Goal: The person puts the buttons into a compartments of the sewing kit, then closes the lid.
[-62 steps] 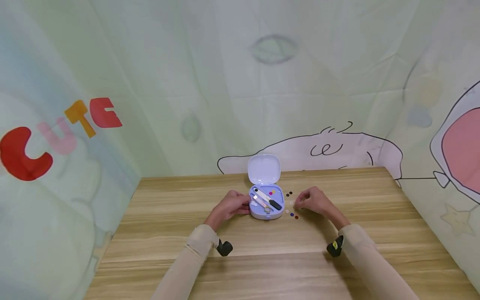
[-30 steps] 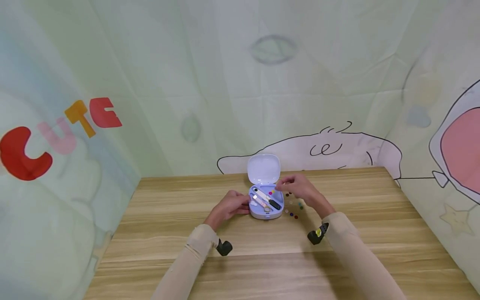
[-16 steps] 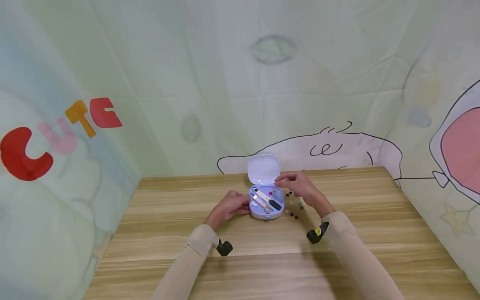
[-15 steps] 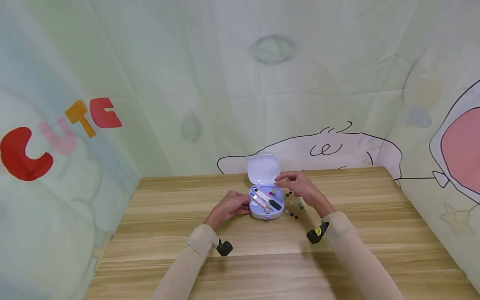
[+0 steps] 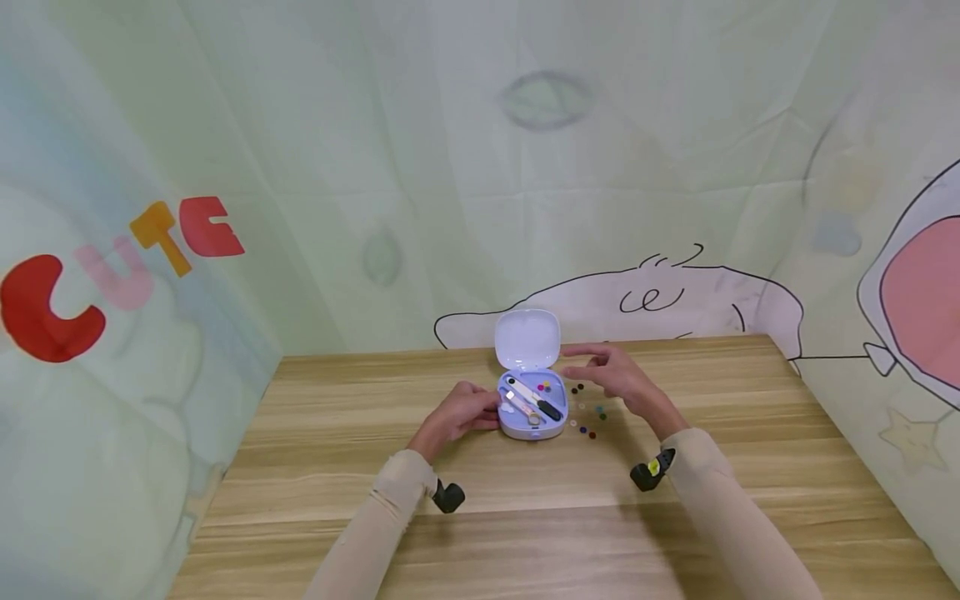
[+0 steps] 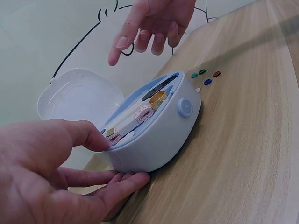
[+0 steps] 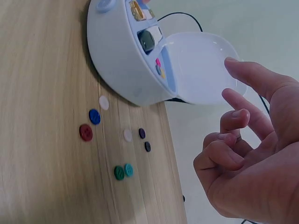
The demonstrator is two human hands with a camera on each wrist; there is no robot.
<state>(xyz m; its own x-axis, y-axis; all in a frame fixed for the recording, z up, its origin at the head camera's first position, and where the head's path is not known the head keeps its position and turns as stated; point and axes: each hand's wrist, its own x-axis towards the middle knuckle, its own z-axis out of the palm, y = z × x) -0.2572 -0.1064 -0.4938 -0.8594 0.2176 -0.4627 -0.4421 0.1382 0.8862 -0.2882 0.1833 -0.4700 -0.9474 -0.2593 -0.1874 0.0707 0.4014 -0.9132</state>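
Note:
A small white-and-lilac sewing box point(image 5: 533, 432) stands on the table with its lid point(image 5: 527, 338) raised. My left hand point(image 5: 467, 407) grips the box's left side, thumb point(image 6: 88, 135) on the rim and fingers low against the wall. Beyond the box's right edge hovers my right hand point(image 7: 252, 154), thumb and forefinger apart, nothing between them. In the box lie a black-handled tool point(image 5: 550, 409), a pink printed tape point(image 6: 144, 113) and a gold ring-shaped piece point(image 6: 159, 99). Pink point(image 7: 158, 61), grey-blue and yellow point(image 7: 162, 73) buttons share its back right compartment.
Right of the box, several loose buttons lie on the wooden table point(image 5: 495, 550): red point(image 7: 86, 132), blue point(image 7: 94, 116), green point(image 7: 119, 172), turquoise point(image 7: 128, 170), two dark and two pale ones. A printed curtain point(image 5: 465, 167) hangs behind the table.
My right hand went from the loose buttons to the box's back right corner, then drew back slightly right, its fingers parting. A grey-blue button now shows in the compartment. The left hand stayed put.

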